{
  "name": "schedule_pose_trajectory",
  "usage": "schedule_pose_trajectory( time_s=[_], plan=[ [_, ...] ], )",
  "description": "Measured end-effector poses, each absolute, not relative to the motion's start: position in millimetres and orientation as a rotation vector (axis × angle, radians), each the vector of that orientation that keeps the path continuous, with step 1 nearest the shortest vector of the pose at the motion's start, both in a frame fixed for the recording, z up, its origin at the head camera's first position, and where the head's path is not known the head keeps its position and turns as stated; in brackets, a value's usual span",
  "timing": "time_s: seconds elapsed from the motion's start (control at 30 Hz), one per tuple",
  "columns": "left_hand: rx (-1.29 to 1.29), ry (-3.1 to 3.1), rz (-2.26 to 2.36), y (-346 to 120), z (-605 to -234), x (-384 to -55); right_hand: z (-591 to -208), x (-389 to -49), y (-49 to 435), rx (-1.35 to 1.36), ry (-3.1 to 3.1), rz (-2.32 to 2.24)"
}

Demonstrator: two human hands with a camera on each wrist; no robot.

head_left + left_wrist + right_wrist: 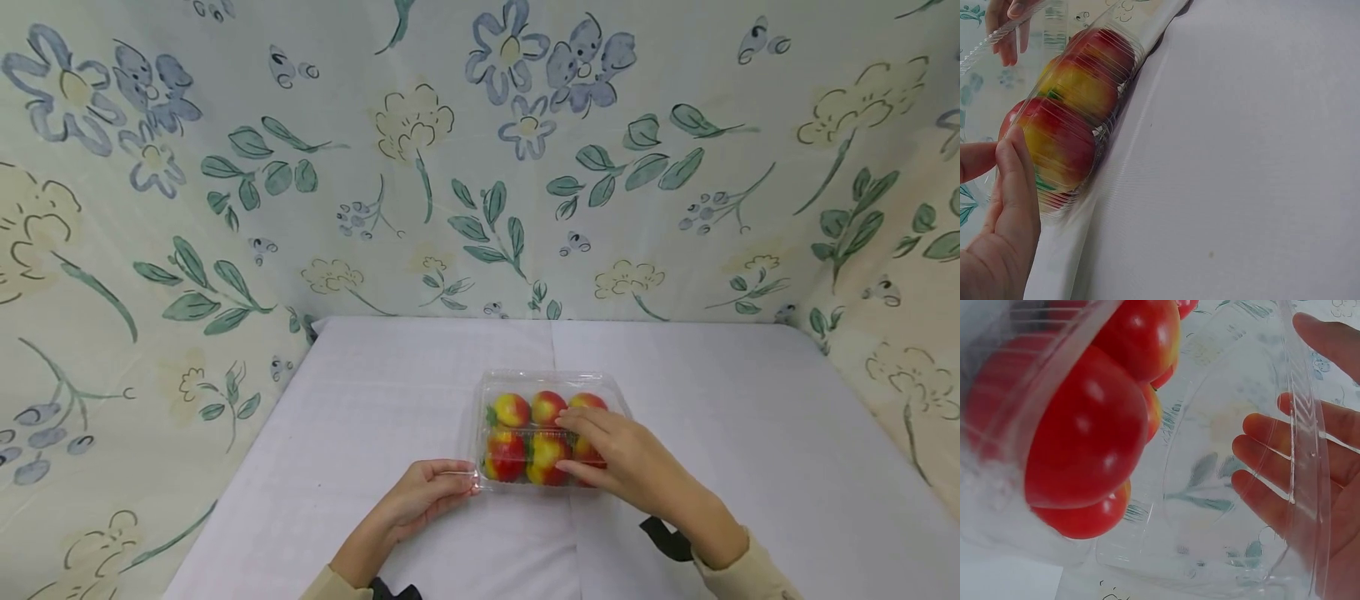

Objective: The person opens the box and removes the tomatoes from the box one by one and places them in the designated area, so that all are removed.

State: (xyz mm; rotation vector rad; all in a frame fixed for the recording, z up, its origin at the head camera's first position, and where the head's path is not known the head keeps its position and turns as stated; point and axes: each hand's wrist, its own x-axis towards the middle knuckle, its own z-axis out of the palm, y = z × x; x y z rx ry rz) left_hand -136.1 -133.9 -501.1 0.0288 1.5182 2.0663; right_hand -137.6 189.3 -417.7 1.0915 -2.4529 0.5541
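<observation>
A clear plastic clamshell box (551,379) holds several red-and-yellow fruits (512,410) with bits of green on them. My left hand (431,498) pinches the box's near left corner between thumb and fingers. In the left wrist view, its thumb and fingertips meet at the ribbed end of the box, beside the nearest fruit (1063,144). My right hand (626,458) reaches over the box's right side, thumb and fingers apart. The right wrist view shows its extended fingers through the clear lid (1307,487), which stands away from the red fruit (1088,431).
The box stands on a white cloth-covered table (390,392). Floral-printed cloth (480,250) hangs behind and along both sides. Dark straps (666,540) show at the wrists, by light sleeves.
</observation>
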Motion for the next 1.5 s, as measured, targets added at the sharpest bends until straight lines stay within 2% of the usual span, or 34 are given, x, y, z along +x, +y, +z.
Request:
schedule_pose_trajectory(
  time_s=[0.7,1.5],
  plan=[
    [0.069,1.503,2.061,-136.3,-505.6,-136.9,-400.8,-151.0,208.2,1.067,-2.384,0.721],
    [0.053,1.483,2.065,-136.6,-502.8,-135.9,-394.6,-180.1,226.6,0.852,-2.449,1.02]
  ],
)
